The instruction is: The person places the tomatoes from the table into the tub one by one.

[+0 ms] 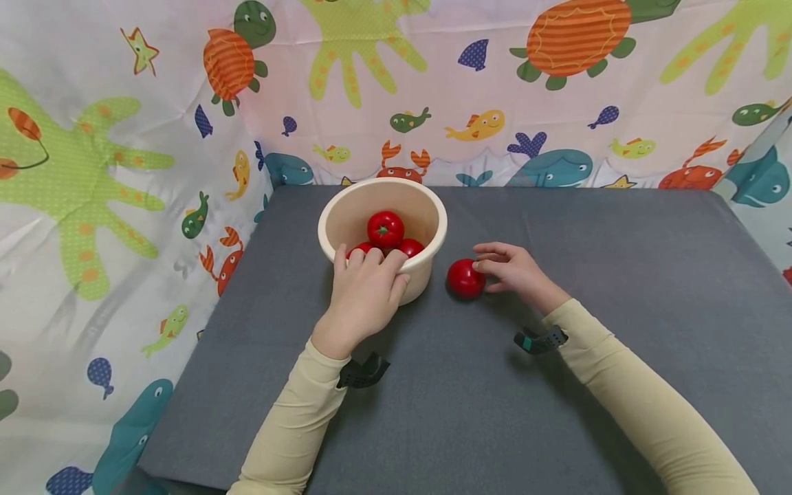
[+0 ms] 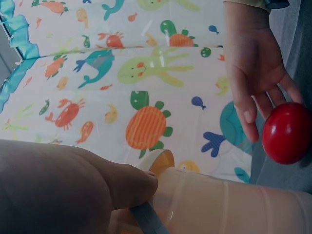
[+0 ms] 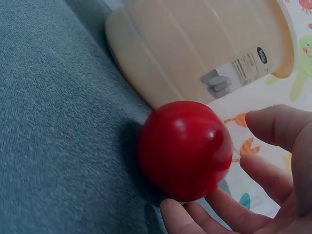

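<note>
A cream plastic bowl (image 1: 433,210) stands on the grey table (image 1: 619,275) and holds red tomatoes (image 1: 386,228). My left hand (image 1: 365,292) grips the bowl's near rim, fingers curled over the edge and thumb (image 2: 131,187) pressed on the outer wall (image 2: 219,204). One loose red tomato (image 1: 465,278) lies on the table just right of the bowl (image 3: 195,48). My right hand (image 1: 498,265) sits beside this tomato (image 3: 184,148) with its fingers (image 3: 273,126) loosely spread, the lower fingertips at its side and the thumb apart from it.
A sea-animal patterned curtain (image 1: 124,206) walls in the table at the back and left. The table's left edge runs close to the bowl. Grey cloth stretches bare to the right and toward me.
</note>
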